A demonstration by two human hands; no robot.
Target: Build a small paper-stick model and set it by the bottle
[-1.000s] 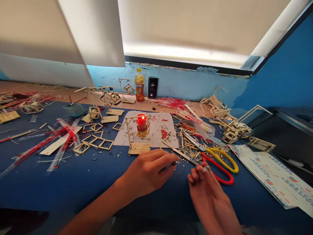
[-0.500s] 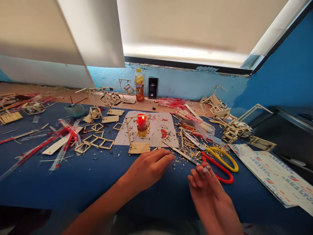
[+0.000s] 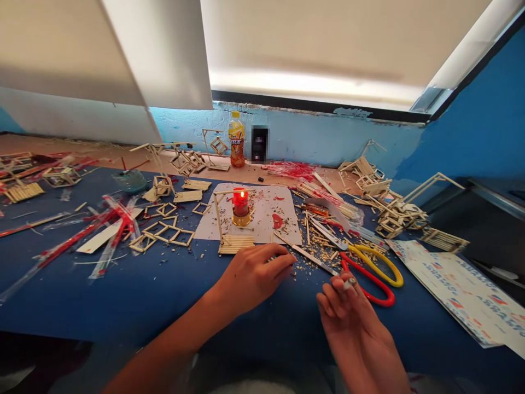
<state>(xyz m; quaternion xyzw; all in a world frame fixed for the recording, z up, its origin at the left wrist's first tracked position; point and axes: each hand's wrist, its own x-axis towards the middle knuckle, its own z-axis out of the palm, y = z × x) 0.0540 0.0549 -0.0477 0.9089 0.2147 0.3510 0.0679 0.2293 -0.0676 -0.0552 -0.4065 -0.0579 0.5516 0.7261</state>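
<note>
In my right hand point(image 3: 348, 312) a slim silvery metal tool point(image 3: 314, 259) is pinched between thumb and fingers; it points up and left, and its exact kind is unclear. My left hand point(image 3: 258, 271) is closed, with fingers bent and their tips hidden from me, so anything in them cannot be made out. Just beyond it stands a small stick frame on a slatted stick base point(image 3: 237, 244), its top bar passing by a lit red candle point(image 3: 240, 201) in a gold holder. The candle rests on a white sheet point(image 3: 262, 235) strewn with dark bits and red wax.
Large scissors point(image 3: 361, 265) with red and yellow handles lie beside my right hand, among cut stick bits point(image 3: 324, 241). Stick models point(image 3: 404, 213) stand at right, open square frames point(image 3: 164, 232) at left. A drink bottle point(image 3: 237, 139) stands behind; printed card point(image 3: 463, 295) lies right.
The view has shifted slightly, so the scene sits a little further right and higher. Both hands keep almost the same pose, and the metal tool stays in my right hand.
</note>
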